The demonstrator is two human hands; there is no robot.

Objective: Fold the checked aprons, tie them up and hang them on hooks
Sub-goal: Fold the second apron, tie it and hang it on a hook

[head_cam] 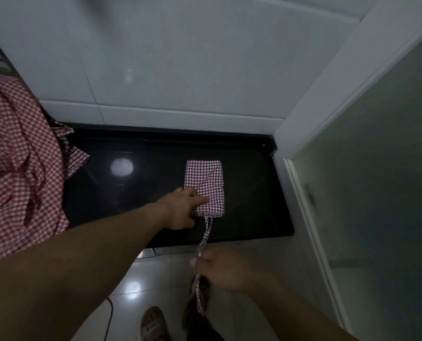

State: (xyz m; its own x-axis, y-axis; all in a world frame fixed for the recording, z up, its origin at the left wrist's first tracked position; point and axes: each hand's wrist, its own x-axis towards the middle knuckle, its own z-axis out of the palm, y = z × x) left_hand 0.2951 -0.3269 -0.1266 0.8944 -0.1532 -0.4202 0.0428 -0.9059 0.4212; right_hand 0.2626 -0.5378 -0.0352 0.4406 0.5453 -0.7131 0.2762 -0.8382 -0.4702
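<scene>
A small folded purple-and-white checked apron [205, 180] lies as a neat rectangle on the black glossy counter [251, 205]. My left hand [180, 207] grips its near left corner, thumb on top of the cloth. From the bundle's near edge a checked strap [208, 228] runs off the counter to my right hand [223, 269], which pinches it below the counter's front edge. The strap's loose end [198, 299] dangles beneath that hand toward the floor.
A heap of red-and-white checked aprons [18, 173] covers the counter's left end. White tiled wall [180, 70] stands behind the counter, and a white door frame [310, 193] with a glass panel is on the right. My sandalled foot [153, 323] is on the pale floor tiles.
</scene>
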